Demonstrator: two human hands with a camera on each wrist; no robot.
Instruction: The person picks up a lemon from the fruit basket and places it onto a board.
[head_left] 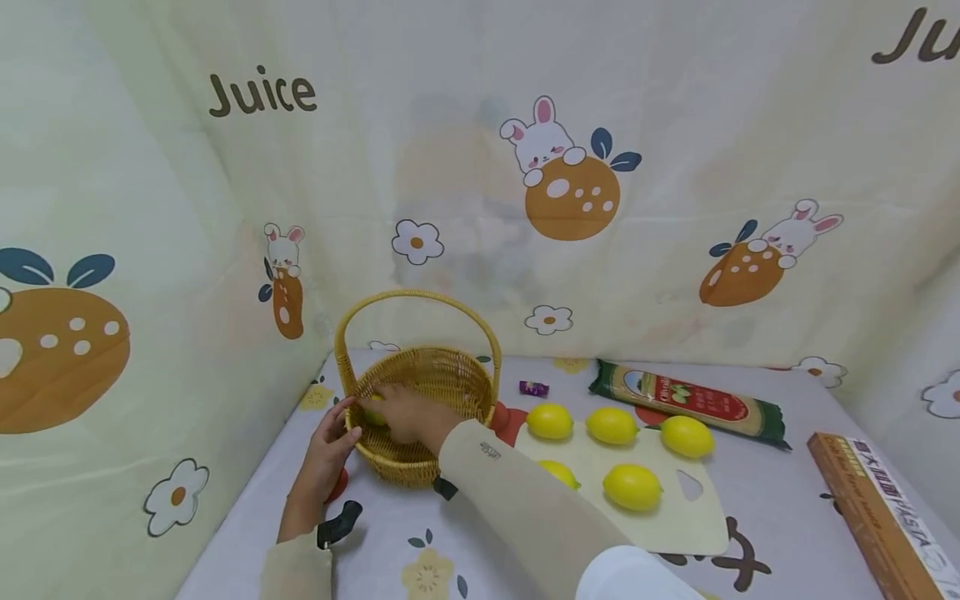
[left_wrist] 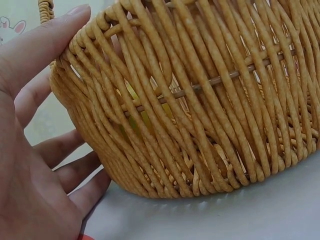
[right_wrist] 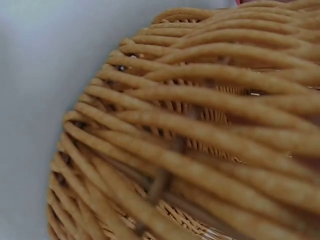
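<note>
A wicker basket with a tall arched handle stands at the back left of the table. My left hand holds its left side; in the left wrist view the thumb lies along the rim and the fingers spread against the outer wall. My right hand reaches down inside, its fingers over a yellow lemon at the basket's left wall. That lemon is mostly covered by the hand, and yellow shows through the weave in the left wrist view. Only the basket's weave fills the right wrist view; the right fingers are hidden there.
Several lemons lie on a cream cutting board right of the basket, one partly behind my right sleeve. Behind are a small purple packet and a pasta bag. A pasta box lies at the right edge.
</note>
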